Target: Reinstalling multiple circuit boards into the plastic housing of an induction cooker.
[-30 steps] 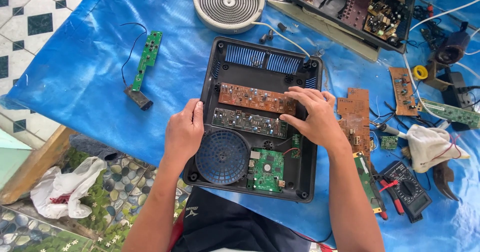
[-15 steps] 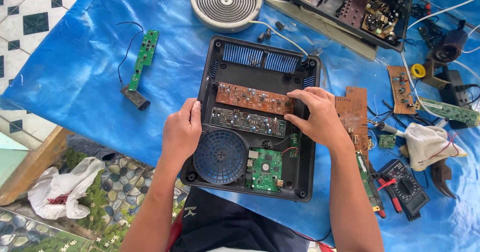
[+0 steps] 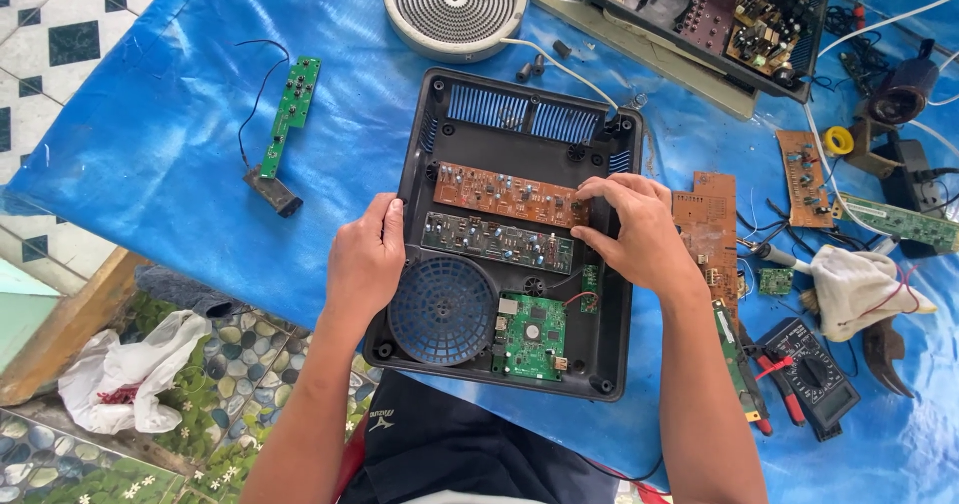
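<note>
One black plastic casing (image 3: 519,154) lies open at the centre of the view, and both hands work on it. The left hand (image 3: 367,264) grips the casing's rim at 9 o'clock, fingers curled over the edge. The right hand (image 3: 639,234) pinches the 3 o'clock end of the brown circuit board (image 3: 499,192) inside. Within the casing there are three boards: that brown one, a dark green strip board (image 3: 496,241) just below it, and a small green square board (image 3: 532,336) at 5 o'clock, beside one blue round fan grille (image 3: 443,309).

Outside, at 10 o'clock, lies one narrow green board (image 3: 291,112) with black wires. At 12 o'clock sits one white round heating coil (image 3: 455,2); at 1 o'clock, one opened appliance chassis (image 3: 699,14), cut off by the frame. At 3 o'clock lie two loose brown boards (image 3: 704,222), (image 3: 802,176), and at 4 o'clock one multimeter (image 3: 814,374) and one white rag (image 3: 854,284).

The surface is covered by a blue tarp (image 3: 170,144); tiled floor (image 3: 40,34) shows at 10 o'clock. The parts at the far right are tangled and hard to make out.
</note>
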